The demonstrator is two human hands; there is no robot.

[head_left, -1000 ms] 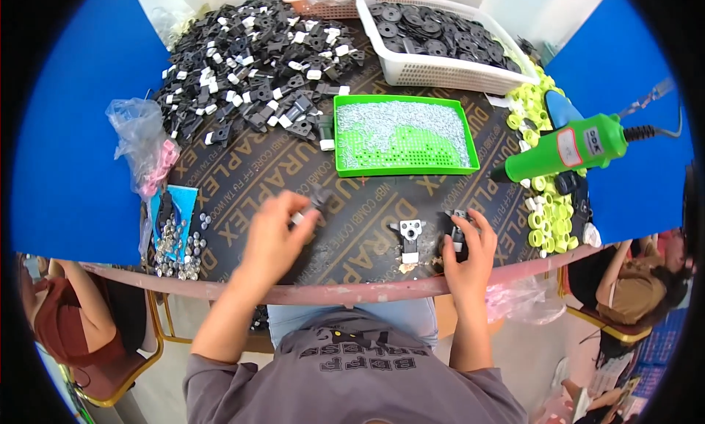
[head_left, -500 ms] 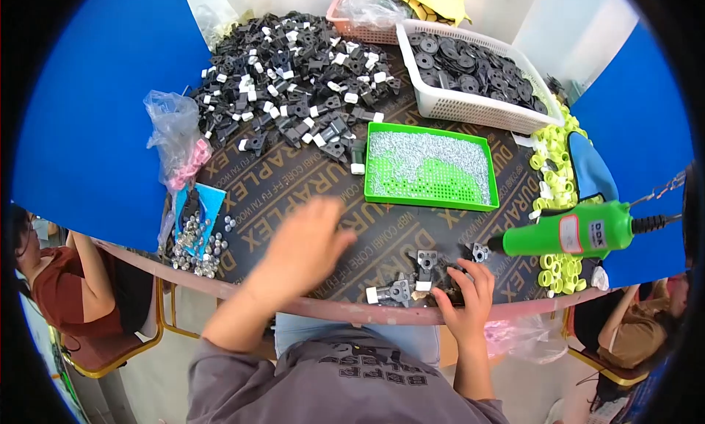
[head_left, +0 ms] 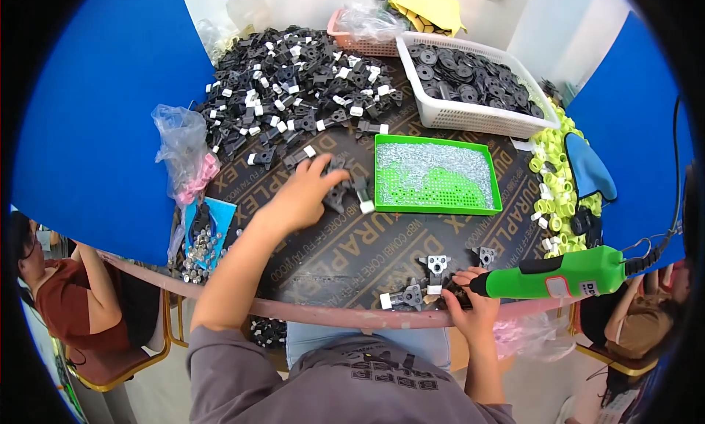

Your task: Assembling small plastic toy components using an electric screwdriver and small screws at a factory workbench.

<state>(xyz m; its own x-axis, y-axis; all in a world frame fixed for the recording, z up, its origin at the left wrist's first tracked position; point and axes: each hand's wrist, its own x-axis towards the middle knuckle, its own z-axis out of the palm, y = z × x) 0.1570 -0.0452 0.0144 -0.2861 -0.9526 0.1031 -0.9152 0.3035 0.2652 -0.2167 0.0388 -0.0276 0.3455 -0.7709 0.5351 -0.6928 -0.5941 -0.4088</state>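
Note:
My left hand reaches over the table, thumb and fingers curled round a black plastic part beside the green tray. At the near table edge my right hand has its fingers bent round a dark plastic piece, mostly hidden by them. A green electric screwdriver hangs on its cord, its dark tip in front of my right fingers. Close by lie several black bracket-like parts: one upright with a white end, one on its side, one farther right.
A large heap of black parts with white ends covers the back left. Small silvery pieces fill the green tray. Black discs lie in a white basket. Yellow-green rings line the right edge; silvery balls sit left.
My left hand has moved forward to the black part beside the tray. The view has shifted slightly. The screwdriver now hangs lower, over my right fingers, which stay at the table edge.

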